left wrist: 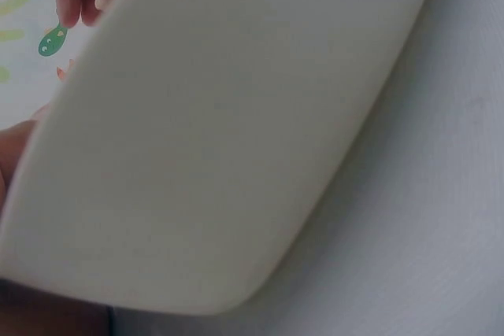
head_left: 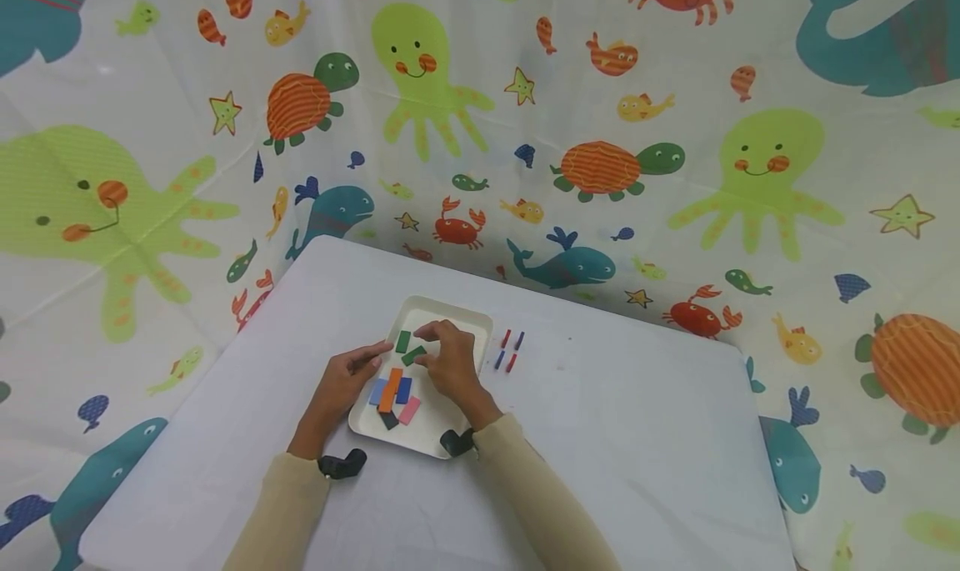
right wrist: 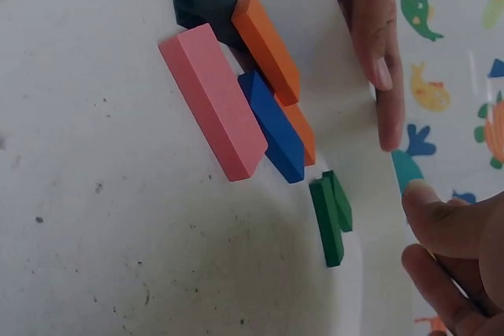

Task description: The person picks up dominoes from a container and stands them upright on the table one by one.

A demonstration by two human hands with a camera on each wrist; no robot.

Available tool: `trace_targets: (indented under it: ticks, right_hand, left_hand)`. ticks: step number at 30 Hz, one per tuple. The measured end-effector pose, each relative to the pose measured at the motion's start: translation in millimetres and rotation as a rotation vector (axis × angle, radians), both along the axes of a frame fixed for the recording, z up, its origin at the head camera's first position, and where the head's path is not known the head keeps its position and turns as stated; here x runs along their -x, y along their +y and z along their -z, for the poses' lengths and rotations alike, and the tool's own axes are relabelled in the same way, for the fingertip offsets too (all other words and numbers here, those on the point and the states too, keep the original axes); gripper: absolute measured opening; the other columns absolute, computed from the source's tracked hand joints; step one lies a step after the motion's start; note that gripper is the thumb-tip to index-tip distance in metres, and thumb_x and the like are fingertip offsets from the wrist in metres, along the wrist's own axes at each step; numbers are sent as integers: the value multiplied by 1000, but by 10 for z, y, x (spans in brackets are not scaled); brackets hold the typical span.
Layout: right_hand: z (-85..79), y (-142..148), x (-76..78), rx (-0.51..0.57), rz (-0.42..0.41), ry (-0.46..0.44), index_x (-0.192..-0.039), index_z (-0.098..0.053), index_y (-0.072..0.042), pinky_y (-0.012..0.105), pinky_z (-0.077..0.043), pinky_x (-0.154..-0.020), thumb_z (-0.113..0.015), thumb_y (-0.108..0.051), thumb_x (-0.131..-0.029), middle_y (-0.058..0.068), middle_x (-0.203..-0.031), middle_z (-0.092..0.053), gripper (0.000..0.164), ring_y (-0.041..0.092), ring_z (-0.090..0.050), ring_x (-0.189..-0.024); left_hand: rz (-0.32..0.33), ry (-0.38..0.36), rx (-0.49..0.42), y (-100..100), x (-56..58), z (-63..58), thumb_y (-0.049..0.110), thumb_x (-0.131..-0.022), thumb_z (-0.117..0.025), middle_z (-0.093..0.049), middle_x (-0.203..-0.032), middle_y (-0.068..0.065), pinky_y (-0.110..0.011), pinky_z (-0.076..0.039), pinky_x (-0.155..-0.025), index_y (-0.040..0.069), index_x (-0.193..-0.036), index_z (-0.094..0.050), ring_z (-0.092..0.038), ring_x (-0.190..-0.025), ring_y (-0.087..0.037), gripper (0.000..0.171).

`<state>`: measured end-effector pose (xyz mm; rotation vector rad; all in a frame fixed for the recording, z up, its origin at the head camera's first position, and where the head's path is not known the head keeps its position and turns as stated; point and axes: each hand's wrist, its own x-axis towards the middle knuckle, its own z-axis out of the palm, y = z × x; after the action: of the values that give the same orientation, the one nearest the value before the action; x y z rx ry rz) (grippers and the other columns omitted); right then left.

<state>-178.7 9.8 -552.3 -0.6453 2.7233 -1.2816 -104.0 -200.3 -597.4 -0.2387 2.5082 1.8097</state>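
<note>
A white tray holds several small coloured blocks. Two green blocks lie toward its far end. Nearer, orange, blue and light blue blocks lie heaped together, beside a pink block and a dark block. My right hand hovers over the tray by the green blocks, thumb and fingers apart with nothing seen between them. My left hand is at the tray's left rim, its fingers fairly straight. In the left wrist view, the tray's pale side hides most of the work.
Several thin red and blue sticks lie on the white table, right of the tray. A curtain printed with sea animals hangs behind and beside the table. Dark specks dot the tray floor.
</note>
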Motion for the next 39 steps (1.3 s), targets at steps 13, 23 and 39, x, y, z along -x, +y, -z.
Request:
trace_targets:
  ticks: [13,23,39]
  right_hand:
    - [139,-90,72,-57,-29,-24,-122,-72,-20,47,-40,-123,-85,-11,-91,-3,-122,-74,35,15,-70,-118]
    - [212,-149,134,-132,-69,-50,-122,-72,-18,38,-48,-120,-84,-9,-91,0,-122,-74,35,14,-69,-113]
    - [210,-115,132,-166,-81,-21,-118,-74,-18,38,-50,-117,-79,2,-91,0,-110,-74,34,13,-67,-101]
  left_hand:
    - [4,4,-5,21,20,-11,23,-109,-62,-55,-161,-10,-54,-35,-127,14,-147,-65,-42,-157,-34,39]
    - [-10,-3,5,35,23,-14,23,-109,-62,-56,-160,-9,-52,-38,-125,14,-145,-67,-45,-155,-33,37]
    - [-18,-2,22,22,21,-15,24,-110,-61,-56,-161,-9,-54,-37,-127,15,-147,-65,-44,-156,-33,39]
